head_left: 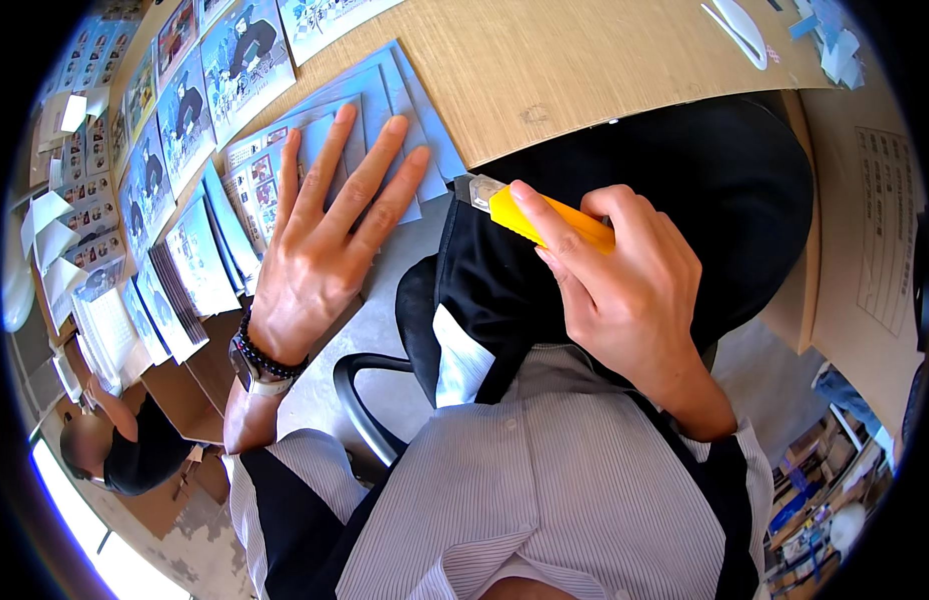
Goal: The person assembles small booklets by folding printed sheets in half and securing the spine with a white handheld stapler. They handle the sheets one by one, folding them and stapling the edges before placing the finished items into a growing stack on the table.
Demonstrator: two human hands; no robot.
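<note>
My left hand (325, 235) lies flat with fingers spread on overlapping blue printed sheets (425, 110) at the near edge of the wooden table. A dark beaded bracelet and a watch (247, 368) are on its wrist. My right hand (635, 280) grips a yellow box cutter (550, 220). The cutter's metal head points left, close to the corner of the sheets, above my dark-clothed lap. How far the blade sticks out I cannot make out. Left of my left hand stand several blue printed booklets or cards (200, 255) in small stacks.
Rows of illustrated prints (185, 110) cover the table's left side. A white tool-like object (737, 32) and blue-white scraps (835, 50) lie at the far right. A cardboard panel (870, 220) rises on the right. Another person (135, 445) is at the lower left, near open cardboard boxes (175, 395).
</note>
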